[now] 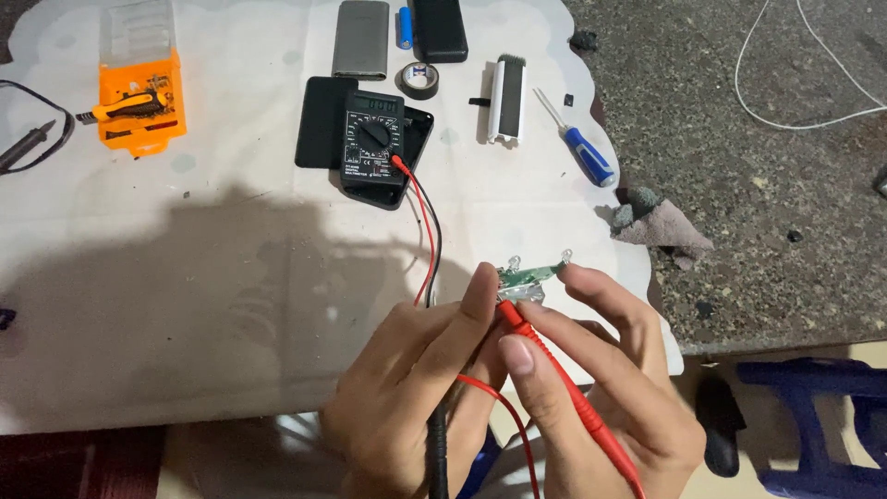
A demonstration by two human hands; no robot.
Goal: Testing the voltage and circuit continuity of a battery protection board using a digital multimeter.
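Observation:
My left hand (416, 379) and my right hand (591, 379) meet near the table's front edge around a small green circuit board (528, 275). The left thumb and fingers pinch the board's left side, and a black test probe (437, 444) runs down through that hand. The right hand holds a red test probe (564, 379) like a pen, its tip touching the board's underside. Red and black leads (430, 222) run up to a black digital multimeter (374, 139) at the table's middle.
On the white table cover (185, 277) lie an orange tool case (140, 102), a grey power bank (360, 39), a black box (439, 30), black tape (418, 80), a white device (507, 100), a blue screwdriver (582, 148) and a grey cloth (658, 224). A blue stool (813, 416) stands lower right.

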